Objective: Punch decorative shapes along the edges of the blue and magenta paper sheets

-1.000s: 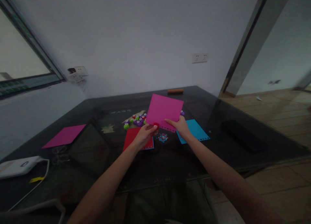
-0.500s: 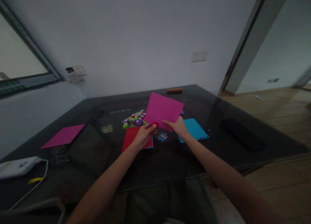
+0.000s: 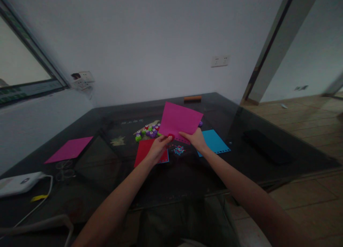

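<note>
Step in hand, as judged: punching a row of holes along the near edge of the pink sheet. The sheet was held tilted above the desk, clear of it. Left hand was closed on a small red punch seated on the sheet's near edge. Right hand pinched the same edge just beside the punch, fingers closed on the paper. A line of small holes showed along that edge between the two hands.

Below the hands lay a red sheet and a blue sheet, the blue one already perforated on one side, with a scatter of punched bits between them. Spare punches were heaped behind the red sheet.

Next move, as judged, called for sliding the punch one spacing along the edge, keeping it square to the paper, and squeezing while the right hand held the sheet taut.
</note>
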Demonstrator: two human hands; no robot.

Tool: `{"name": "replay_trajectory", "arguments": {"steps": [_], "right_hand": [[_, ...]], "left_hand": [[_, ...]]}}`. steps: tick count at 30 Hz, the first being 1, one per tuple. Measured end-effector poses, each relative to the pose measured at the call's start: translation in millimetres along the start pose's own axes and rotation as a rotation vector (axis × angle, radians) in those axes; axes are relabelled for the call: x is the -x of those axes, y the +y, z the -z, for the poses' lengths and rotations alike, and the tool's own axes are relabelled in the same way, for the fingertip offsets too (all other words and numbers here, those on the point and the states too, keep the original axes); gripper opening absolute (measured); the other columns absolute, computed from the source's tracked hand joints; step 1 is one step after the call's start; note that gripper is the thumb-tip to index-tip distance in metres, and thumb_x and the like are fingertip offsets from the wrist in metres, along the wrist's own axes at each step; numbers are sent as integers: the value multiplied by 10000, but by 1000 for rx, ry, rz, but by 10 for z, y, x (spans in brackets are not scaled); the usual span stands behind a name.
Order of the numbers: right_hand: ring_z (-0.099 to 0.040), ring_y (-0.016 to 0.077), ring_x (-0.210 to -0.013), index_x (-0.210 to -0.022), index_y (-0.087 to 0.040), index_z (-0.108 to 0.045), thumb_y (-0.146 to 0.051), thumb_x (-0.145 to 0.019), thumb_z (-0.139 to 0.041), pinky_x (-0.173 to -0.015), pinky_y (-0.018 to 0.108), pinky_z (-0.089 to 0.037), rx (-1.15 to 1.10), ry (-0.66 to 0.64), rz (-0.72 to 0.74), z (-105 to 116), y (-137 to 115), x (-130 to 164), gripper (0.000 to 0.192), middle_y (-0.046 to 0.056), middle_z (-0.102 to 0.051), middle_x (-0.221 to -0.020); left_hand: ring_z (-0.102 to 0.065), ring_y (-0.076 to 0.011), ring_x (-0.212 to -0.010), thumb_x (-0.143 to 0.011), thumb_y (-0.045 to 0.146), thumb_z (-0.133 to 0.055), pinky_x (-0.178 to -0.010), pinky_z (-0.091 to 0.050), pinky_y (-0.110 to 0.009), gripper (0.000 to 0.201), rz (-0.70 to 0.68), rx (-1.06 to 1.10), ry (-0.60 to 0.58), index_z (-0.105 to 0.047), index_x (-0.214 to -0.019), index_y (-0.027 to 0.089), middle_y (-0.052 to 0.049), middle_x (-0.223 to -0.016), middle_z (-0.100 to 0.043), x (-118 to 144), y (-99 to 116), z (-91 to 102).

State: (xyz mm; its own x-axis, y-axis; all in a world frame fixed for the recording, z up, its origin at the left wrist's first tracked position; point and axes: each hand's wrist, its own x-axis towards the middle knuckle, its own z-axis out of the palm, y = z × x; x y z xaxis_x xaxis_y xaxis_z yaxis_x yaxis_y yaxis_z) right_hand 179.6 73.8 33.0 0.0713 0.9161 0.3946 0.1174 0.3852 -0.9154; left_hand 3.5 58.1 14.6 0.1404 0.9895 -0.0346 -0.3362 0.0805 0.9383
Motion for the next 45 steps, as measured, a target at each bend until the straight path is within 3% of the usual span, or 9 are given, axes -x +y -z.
{"name": "replay_trajectory", "arguments": {"steps": [8, 45], "right_hand": [[-650, 267, -873, -979, -153, -648, -322, -588, -763, -846, 445, -504, 0, -16, 12, -2, -5, 1, 441, 110, -701, -932], [-656, 251, -886, -1017, -128, -639, -338, -594, -761, -846, 422, -513, 2, -16, 48, -6, 30, 0, 488, 110, -702, -964]], "left_hand": [[-606, -141, -772, -579, 266, -800, -705, -466, -256, 281, 9, 68, -19, -668, -789, 134, -43, -836, -671, 20, 24, -26], [-616, -144, -755, -546, 281, -816, -729, -455, -265, 311, -20, 64, 3, -666, -771, 129, -37, -803, -680, 10, 24, -24]]}}
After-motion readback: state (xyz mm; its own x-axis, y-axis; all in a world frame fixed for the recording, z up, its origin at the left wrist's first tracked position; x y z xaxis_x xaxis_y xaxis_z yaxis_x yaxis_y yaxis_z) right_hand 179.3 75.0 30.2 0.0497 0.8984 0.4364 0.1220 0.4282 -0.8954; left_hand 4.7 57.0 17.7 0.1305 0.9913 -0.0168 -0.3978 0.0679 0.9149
